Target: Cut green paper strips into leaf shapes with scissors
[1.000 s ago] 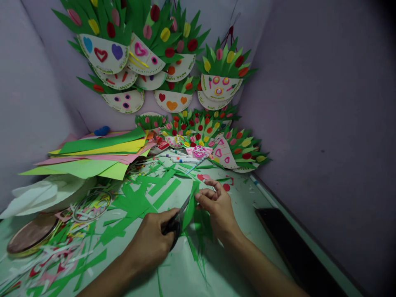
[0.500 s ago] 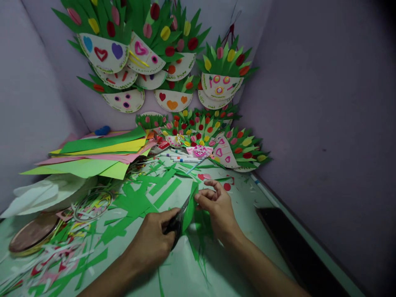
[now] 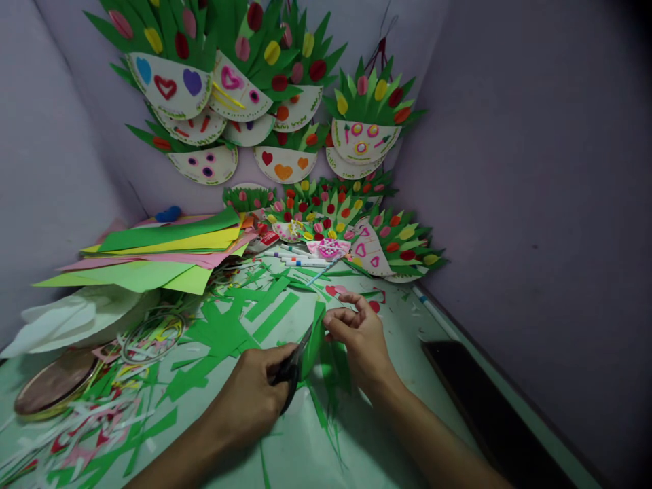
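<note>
My left hand (image 3: 259, 384) is closed round the black handles of a pair of scissors (image 3: 290, 373), whose blades point up and to the right. Between the blades and my other hand stands a green paper strip (image 3: 316, 339), upright and slightly curved. My right hand (image 3: 359, 339) pinches the strip's right edge between thumb and fingers. The blades lie along the strip's left side; whether they are cutting into it I cannot tell. Green offcuts (image 3: 331, 407) lie on the table just below both hands.
Green paper pieces (image 3: 219, 329) and thin scraps (image 3: 92, 428) cover the left of the table. Coloured paper sheets (image 3: 168, 248) are stacked behind them. A dark phone-like slab (image 3: 479, 407) lies at right. Markers (image 3: 305, 261) and decorated paper-plate crafts (image 3: 374, 251) sit at the back; more hang on the wall.
My right hand has shifted very slightly, to the right of where it was on the strip. The scissors and my left hand are almost unmoved.
</note>
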The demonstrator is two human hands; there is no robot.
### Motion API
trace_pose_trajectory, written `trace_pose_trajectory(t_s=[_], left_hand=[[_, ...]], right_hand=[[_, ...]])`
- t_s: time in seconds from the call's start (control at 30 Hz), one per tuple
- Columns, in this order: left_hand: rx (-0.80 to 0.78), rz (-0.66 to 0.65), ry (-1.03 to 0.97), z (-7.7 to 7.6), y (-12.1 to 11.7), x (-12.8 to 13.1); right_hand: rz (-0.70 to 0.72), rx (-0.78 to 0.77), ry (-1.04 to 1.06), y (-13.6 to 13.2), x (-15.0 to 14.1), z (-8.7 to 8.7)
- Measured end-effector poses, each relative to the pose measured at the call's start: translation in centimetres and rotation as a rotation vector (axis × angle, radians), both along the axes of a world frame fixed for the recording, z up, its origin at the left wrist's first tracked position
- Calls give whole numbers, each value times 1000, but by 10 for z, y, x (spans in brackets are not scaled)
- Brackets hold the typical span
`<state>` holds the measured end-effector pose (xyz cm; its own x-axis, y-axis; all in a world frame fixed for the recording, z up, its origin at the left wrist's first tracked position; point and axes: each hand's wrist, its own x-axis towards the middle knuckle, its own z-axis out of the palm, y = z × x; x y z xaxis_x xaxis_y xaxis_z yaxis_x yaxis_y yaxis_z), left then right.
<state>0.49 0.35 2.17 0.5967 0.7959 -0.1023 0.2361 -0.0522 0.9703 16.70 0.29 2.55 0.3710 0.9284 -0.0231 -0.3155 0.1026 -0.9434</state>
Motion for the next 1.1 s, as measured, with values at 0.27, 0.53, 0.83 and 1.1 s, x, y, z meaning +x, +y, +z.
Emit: trace_pose_trajectory(t_s=[0.27, 0.53, 0.83, 1.1], left_hand=[[14, -17, 5, -1, 2, -2], [-88, 46, -19, -2, 0, -1], [-308, 331, -76, 2, 14, -4], [-86, 291, 30, 2, 10, -4]], right_hand=[[35, -9, -15, 1, 0, 1], [42, -4, -24, 1, 0, 2], [11, -71, 30, 2, 1, 1], [-14, -36, 52, 1, 3, 2]])
